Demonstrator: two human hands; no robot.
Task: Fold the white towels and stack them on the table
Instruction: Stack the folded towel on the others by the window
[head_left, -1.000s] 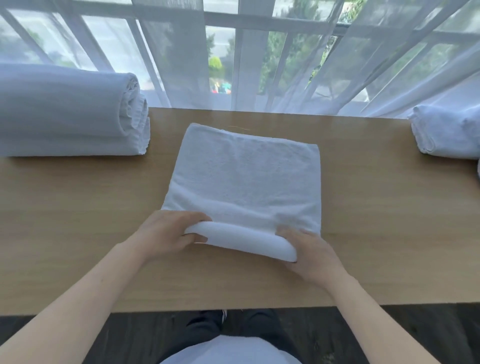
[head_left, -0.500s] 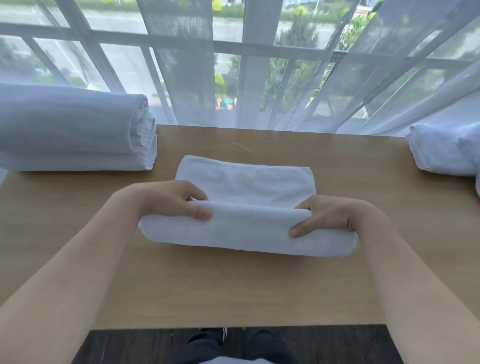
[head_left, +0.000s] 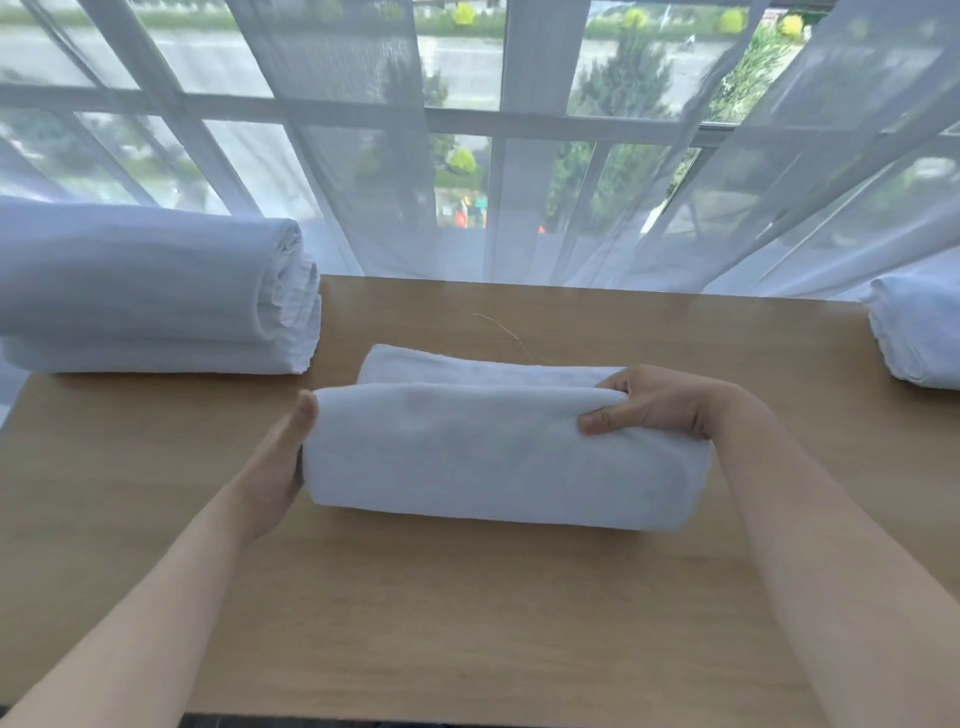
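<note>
One head-worn wide-angle view looks forward and down from above the near edge of the worktop (head_left: 467, 623), close over it. It faces the curtain (head_left: 363, 156) and window (head_left: 467, 119) at the far edge. Both forearms reach in from the bottom corners.

Bright, soft daylight comes in through the window (head_left: 467, 156) and thin curtains (head_left: 337, 156). Shadows on the bench (head_left: 467, 597) are faint. Edges look bent and slightly blurry.

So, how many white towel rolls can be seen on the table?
3: one at the far left, one in the middle between the hands, one at the far right edge, cut off. More may lie outside the view.
</note>
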